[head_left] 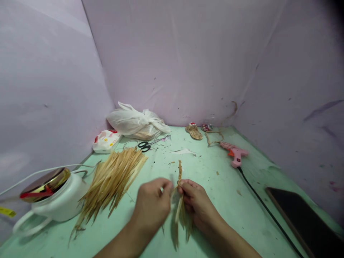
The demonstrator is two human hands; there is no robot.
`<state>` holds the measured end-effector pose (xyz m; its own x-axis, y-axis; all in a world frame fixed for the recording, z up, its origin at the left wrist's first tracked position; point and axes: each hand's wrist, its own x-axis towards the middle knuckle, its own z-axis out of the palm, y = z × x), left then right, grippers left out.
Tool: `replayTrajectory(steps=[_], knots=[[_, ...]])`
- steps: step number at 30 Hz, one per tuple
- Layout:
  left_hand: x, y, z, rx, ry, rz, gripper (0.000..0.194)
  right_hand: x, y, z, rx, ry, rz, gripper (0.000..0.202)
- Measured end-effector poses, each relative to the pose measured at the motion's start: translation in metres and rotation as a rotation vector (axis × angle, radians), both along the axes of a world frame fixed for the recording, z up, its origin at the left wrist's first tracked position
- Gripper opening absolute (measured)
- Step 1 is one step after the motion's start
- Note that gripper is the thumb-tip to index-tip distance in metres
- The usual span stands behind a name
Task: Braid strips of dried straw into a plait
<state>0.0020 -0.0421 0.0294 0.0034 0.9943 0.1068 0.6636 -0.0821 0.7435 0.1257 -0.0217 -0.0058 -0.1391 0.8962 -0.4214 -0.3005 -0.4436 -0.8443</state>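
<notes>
Two hands are working at a dried-fibre braid (180, 171) over the pale green tabletop (212, 168).
The right hand (197, 202) is being the nearer one: it is pinching the braid's lower end, while the braid's long axis is pointing forward, away from the person. Loose strips (177, 215) are spreading back toward the person, between the hands. The left hand (155, 195) is curling its fingers just left of the braid, where a thin strip (175, 188) is reaching toward the fingertips; because of blur, I cannot tell if it is gripping this. The right fingers are hiding part of the weave.
</notes>
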Motion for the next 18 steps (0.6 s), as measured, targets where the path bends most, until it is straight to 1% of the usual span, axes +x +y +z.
replayTrajectory(steps=[1, 2, 3, 6, 7, 8, 10, 14, 18], knots=[[-0.004, 0.005, 0.002, 0.005, -0.088, 0.092, 0.024, -0.001, -0.001, 0.002, -0.008, 0.009, 0.034, 0.021], [-0.008, 0.010, 0.002, -0.031, -0.183, 0.132, 0.022, -0.002, -0.003, 0.004, -0.011, 0.014, 0.062, 0.021], [-0.010, 0.015, 0.001, -0.110, -0.292, 0.109, 0.023, -0.004, -0.004, 0.005, -0.007, 0.016, 0.083, 0.022], [-0.012, 0.021, -0.009, -0.422, -0.609, -0.124, 0.022, -0.008, -0.008, 0.006, 0.031, 0.027, 0.135, 0.021], [-0.011, 0.021, -0.013, -0.494, -0.671, -0.186, 0.022, -0.009, -0.008, 0.005, 0.042, 0.021, 0.151, 0.020], [-0.011, 0.021, -0.016, -0.544, -0.699, -0.221, 0.023, -0.009, -0.008, 0.004, 0.051, 0.006, 0.160, 0.019], [-0.010, 0.021, -0.019, -0.591, -0.669, -0.212, 0.025, -0.009, -0.007, -0.001, 0.076, -0.047, 0.151, 0.017], [-0.010, 0.021, -0.018, -0.558, -0.498, -0.162, 0.023, -0.006, -0.004, -0.007, 0.154, -0.134, 0.121, 0.013], [-0.008, 0.022, -0.019, -0.534, -0.451, -0.147, 0.019, -0.006, -0.003, -0.007, 0.165, -0.172, 0.107, 0.012]])
